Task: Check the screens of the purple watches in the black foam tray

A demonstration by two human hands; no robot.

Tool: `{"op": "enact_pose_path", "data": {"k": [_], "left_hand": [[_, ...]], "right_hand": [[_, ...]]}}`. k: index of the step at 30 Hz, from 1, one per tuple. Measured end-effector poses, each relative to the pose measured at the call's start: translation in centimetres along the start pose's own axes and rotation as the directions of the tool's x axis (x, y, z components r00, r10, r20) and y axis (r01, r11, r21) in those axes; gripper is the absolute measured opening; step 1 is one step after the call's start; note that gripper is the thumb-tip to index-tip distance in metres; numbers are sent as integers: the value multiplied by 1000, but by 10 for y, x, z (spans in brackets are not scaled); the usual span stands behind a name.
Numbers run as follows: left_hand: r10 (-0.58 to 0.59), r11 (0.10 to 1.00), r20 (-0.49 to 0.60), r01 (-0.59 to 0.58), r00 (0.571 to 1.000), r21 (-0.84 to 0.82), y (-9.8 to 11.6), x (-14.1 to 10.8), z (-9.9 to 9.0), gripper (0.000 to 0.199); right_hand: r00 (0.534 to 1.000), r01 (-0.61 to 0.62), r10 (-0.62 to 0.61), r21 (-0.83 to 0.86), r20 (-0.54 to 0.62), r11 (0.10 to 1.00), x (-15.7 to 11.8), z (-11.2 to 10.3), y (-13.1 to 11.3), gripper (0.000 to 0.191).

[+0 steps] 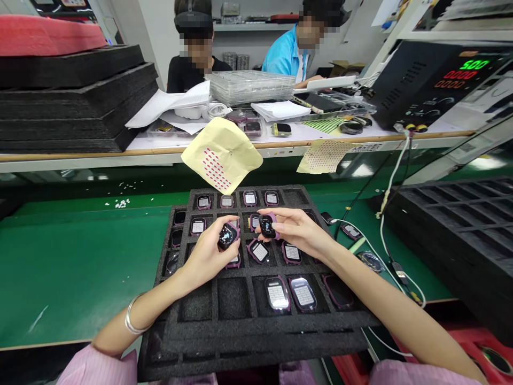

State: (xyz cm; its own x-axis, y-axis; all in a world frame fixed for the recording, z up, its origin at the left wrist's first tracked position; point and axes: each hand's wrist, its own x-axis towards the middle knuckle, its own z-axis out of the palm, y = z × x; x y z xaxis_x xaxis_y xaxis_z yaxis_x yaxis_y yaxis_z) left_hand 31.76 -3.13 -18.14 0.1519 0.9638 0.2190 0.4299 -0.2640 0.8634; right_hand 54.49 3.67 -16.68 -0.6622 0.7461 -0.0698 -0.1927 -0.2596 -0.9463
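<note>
My left hand (214, 243) is closed around a purple-framed smartwatch case (228, 235) whose screen is lit with a watch face. A similar lit smartwatch case (267, 225) is pinched in my right hand (298, 230). Both are held just above a black foam tray (192, 334) with square pockets. Several more purple watch cases lie in those pockets, many showing a white, text-filled screen, such as the tilted one (259, 251) between my hands and the one (303, 293) near the front. A watch case (336, 291) at the front right has a dark screen.
Stacked black foam trays stand at the left (72, 107) and right (452, 230). A shelf edge (160, 160) carries papers, clear plastic trays (252, 85) and a power supply (436, 85). White cables (385, 240) hang at the right. Two people (196, 64) sit beyond the shelf.
</note>
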Motion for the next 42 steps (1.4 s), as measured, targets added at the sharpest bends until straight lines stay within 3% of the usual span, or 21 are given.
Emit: {"op": "enact_pose_path", "data": {"k": [21, 27, 31, 34, 37, 40, 42], "left_hand": [[20, 1000, 15, -19, 1000, -19, 0, 1, -1, 38], [88, 991, -120, -99, 989, -93, 1, -5, -2, 44], [109, 992, -155, -116, 982, -40, 3, -8, -3, 38], [31, 996, -124, -41, 992, -83, 3, -5, -3, 38], [-131, 954, 4, 127, 991, -271, 1, 2, 0, 41], [-251, 790, 183, 310, 951, -529, 1, 6, 2, 41], [-281, 657, 247, 373, 927, -655, 1, 7, 3, 38]], "right_hand": [[998, -27, 25, -36, -51, 999, -2, 2, 0, 40], [998, 46, -47, -33, -34, 998, -5, 6, -8, 40], [995, 96, -96, -21, -17, 995, -8, 7, -12, 36], [999, 44, -44, -6, -23, 999, -7, 6, -10, 38], [999, -51, 52, 44, -8, 998, -4, 4, -8, 40], [995, -93, 94, 80, -10, 992, -1, 3, -5, 40], [995, -90, 93, 93, -28, 992, 0, 3, -4, 41]]}}
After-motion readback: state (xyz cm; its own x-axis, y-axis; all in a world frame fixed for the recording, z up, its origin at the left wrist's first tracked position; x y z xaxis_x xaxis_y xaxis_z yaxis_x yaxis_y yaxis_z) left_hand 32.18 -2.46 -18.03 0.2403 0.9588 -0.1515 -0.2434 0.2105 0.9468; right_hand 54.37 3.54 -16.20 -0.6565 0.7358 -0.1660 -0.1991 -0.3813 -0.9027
